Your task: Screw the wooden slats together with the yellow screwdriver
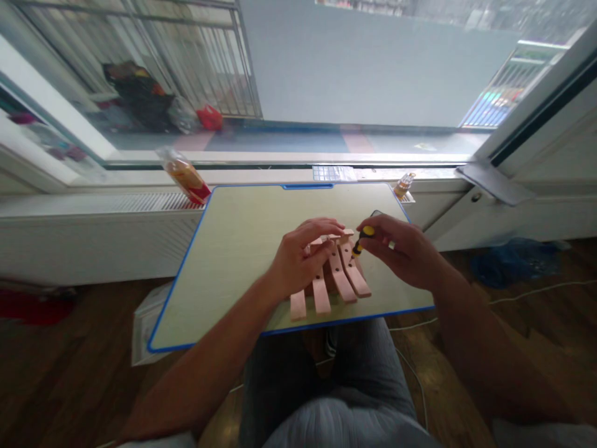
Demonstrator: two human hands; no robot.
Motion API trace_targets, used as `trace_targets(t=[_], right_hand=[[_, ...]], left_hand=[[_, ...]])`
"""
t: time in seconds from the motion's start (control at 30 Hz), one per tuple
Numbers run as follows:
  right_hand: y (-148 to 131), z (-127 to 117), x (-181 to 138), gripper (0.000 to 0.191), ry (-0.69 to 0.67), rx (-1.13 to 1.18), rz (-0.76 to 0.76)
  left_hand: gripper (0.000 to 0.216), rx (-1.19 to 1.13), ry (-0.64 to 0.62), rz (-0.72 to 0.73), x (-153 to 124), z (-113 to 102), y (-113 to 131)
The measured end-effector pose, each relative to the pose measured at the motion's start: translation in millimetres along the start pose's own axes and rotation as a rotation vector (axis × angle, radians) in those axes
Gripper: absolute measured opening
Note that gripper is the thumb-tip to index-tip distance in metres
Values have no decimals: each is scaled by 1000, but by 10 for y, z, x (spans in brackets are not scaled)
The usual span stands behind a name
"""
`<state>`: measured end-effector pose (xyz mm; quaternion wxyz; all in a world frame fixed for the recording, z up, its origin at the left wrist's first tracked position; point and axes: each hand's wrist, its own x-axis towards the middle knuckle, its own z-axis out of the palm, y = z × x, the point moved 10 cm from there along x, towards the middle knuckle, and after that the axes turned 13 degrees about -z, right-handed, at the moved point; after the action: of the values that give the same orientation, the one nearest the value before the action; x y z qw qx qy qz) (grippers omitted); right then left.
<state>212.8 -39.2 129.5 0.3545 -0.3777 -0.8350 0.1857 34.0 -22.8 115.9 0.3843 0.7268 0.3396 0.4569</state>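
A small pink-toned wooden slatted piece (pixel 321 295) lies on the folding table, with dark screw holes or screw heads along its slats. My left hand (pixel 303 255) grips its upper left part, fingers over the top and thumb across the slats, so that part is hidden. In my right hand (pixel 396 246) is a short black and yellow screwdriver (pixel 368 231), pinched by the handle. Its shaft tilts down to the left, and the tip is at or close to a hole in the rightmost slat; contact cannot be made out.
The pale, blue-edged table (pixel 233 249) stands against the windowsill. A bottle with a red label (pixel 186 177) is beyond its left corner, a small bottle (pixel 403 185) beyond the right. A dark-edged flat object (pixel 375 213) shows behind my right hand. White cables (pixel 420 325) run across the floor.
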Motion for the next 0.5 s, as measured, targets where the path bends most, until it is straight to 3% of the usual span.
trace_targets(t=[0.1,0.23,0.37,0.5], right_hand=[[-23,-10,11,29,84,-14,26],[-230,331,136,27,16,6,1],[-517,731,365,26,-94,4,-61],[-608,955,514,28,-149,-36,-74]], left_hand=[[26,49,126,2,-161,-397,-36],[30,176,289,-234,-419,-904,-480],[42,210,184,-350,-602,-948,-850],[45,187,125,-352,-695,-906,-951]])
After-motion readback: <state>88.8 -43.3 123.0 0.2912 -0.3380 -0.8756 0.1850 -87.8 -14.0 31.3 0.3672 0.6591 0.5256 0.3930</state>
